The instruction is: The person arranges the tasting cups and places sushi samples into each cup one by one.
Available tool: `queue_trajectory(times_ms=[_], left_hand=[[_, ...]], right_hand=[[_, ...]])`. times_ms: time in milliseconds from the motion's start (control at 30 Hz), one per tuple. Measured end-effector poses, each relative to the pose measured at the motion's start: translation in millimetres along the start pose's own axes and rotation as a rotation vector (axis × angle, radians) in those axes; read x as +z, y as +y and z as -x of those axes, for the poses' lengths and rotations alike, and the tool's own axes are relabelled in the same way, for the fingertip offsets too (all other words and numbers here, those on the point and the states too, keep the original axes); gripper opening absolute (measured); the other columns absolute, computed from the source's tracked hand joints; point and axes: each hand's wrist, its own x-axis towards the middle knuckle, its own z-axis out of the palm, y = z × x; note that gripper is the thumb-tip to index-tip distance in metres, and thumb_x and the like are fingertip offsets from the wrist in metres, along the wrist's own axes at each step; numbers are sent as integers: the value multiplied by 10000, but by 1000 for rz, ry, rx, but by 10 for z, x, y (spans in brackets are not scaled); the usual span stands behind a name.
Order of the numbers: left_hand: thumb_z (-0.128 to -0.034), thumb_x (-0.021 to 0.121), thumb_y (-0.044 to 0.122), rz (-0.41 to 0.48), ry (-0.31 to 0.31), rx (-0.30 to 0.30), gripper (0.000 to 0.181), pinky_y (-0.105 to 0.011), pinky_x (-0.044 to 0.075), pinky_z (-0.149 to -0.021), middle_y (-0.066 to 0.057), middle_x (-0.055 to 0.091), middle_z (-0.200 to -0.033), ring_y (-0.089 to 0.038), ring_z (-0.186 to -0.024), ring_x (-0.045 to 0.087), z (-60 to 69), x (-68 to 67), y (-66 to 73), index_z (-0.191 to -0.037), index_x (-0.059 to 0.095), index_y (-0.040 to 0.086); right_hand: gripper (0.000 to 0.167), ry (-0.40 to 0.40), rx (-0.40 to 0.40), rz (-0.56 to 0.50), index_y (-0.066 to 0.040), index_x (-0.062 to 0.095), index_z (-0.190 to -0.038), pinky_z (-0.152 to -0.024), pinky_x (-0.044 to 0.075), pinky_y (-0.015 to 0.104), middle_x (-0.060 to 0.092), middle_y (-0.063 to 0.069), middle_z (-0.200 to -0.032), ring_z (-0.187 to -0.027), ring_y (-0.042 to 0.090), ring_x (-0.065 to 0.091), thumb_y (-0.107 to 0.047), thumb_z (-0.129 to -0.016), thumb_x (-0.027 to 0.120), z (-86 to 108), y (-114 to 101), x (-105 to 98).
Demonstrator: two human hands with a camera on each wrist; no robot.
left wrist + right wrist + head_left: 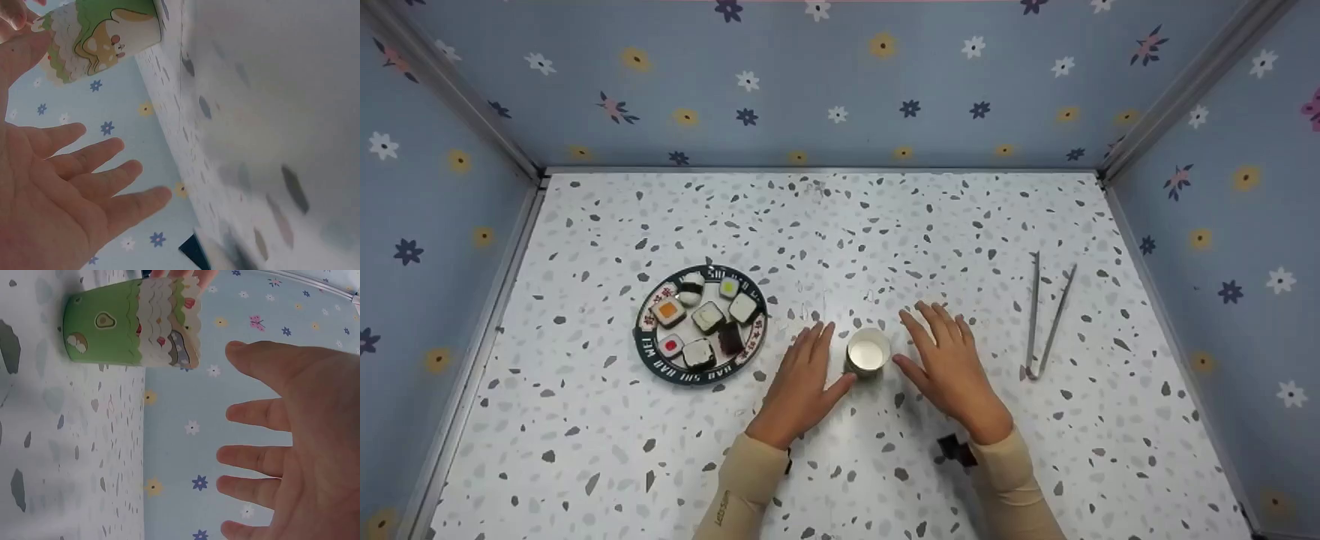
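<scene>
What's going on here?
A person has their left hand and right hand open on either side of a cup, gripping nothing. Whether the left one touches it is hard to tell. A plate of sushi sits off to the left; tongs lie to the right.

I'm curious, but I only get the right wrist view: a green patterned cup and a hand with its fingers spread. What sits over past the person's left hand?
Observer: The head view shows a round plate bearing several sushi pieces.
Visitor: Ooh! And out past the right hand?
Observer: Metal tongs, lying spread in a V.
Visitor: What's on the side of the cup I can't see?
Observer: The left wrist view shows a tan-and-white cartoon animal printed there.
</scene>
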Motion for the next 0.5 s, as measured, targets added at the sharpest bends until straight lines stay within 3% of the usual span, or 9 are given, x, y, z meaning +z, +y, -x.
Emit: queue_trajectory(times_ms=[267,400,500], left_hand=[[-950,689,402,76,3,5,861,-501,362,-1096,-233,330,-1552,-372,-1420,329,-60,90,22,-1572,234,18],[-945,698,379,81,7,21,841,-494,401,-1067,-227,353,-1535,-356,-1395,368,-91,120,43,-1569,254,30],[-942,703,369,78,8,21,829,-487,396,-1073,-224,367,-1528,-354,-1388,379,-104,133,61,-1563,271,32]], right_hand=[[543,72,-156,-101,-79,583,-1381,-966,462,540,540,224,-1336,-1217,400,531,-268,-907,767,-15,-33,72],[428,106,-215,-119,-115,675,-1256,-795,525,455,590,159,-1126,-994,334,601,-215,-863,813,-25,-59,120],[310,78,-236,-121,-131,718,-1162,-682,501,372,571,88,-962,-825,250,573,-190,-870,804,-39,-87,166]])
